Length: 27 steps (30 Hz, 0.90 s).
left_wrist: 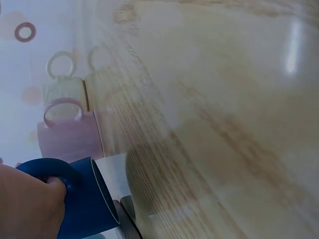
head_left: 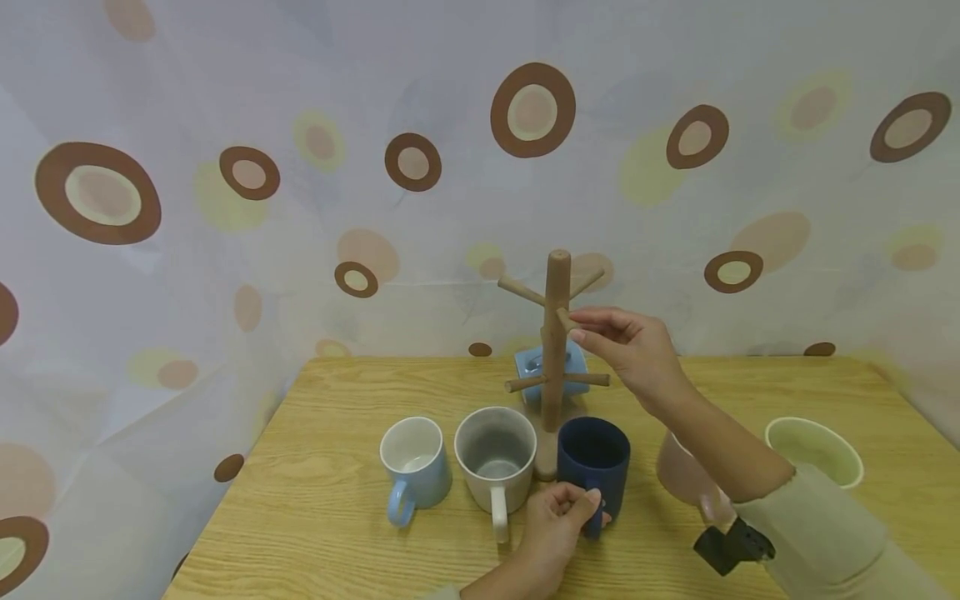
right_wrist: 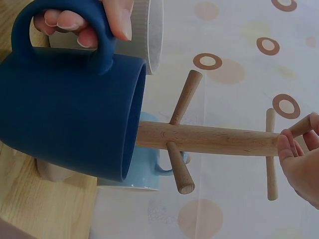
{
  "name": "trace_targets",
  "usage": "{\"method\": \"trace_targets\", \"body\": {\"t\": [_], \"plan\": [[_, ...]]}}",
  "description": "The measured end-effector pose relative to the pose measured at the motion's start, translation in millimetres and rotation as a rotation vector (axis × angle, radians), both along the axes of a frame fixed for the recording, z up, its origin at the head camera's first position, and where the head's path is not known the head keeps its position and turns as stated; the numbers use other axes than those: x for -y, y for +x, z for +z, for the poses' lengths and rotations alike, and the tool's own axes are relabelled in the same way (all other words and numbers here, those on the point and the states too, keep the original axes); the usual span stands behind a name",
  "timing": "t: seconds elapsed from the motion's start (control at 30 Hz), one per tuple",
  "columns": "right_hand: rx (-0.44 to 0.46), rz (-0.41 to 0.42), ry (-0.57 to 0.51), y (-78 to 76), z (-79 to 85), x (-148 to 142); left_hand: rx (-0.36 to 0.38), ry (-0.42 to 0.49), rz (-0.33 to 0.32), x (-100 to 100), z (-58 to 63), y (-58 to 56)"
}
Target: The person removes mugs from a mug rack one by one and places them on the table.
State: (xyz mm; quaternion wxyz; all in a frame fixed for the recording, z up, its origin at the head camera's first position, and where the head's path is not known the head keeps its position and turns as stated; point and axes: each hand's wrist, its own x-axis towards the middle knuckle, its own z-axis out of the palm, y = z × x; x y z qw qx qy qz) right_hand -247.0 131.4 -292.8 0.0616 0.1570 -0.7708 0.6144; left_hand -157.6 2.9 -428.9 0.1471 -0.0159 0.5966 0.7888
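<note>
A wooden mug tree (head_left: 553, 408) with several pegs stands near the table's middle. My right hand (head_left: 641, 358) pinches one of its upper front pegs between thumb and fingers, also visible in the right wrist view. In front of the trunk is a dark blue mug (head_left: 611, 479), upright on or just over the table. My left hand (head_left: 553, 525) holds this mug's handle, with the thumb on top in the left wrist view. Behind the trunk is a light blue mug (head_left: 528, 365), handle uppermost; I cannot tell whether it hangs on a peg.
Left of the dark blue mug are a ribbed greyish-white mug (head_left: 480, 477) and another light blue mug (head_left: 427, 479). A pink mug (head_left: 677, 471), partly behind my right forearm, and a pale green mug (head_left: 821, 475) are at right. A patterned curtain (head_left: 450, 217) hangs behind the wooden table (head_left: 315, 475).
</note>
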Motion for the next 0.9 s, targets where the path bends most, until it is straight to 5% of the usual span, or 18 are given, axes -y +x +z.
{"method": "trace_targets", "body": {"t": [0.9], "plan": [[0.004,0.006,-0.003,-0.6,-0.5,-0.8,-0.039,-0.015,0.022,-1.9,-9.5,3.5]]}}
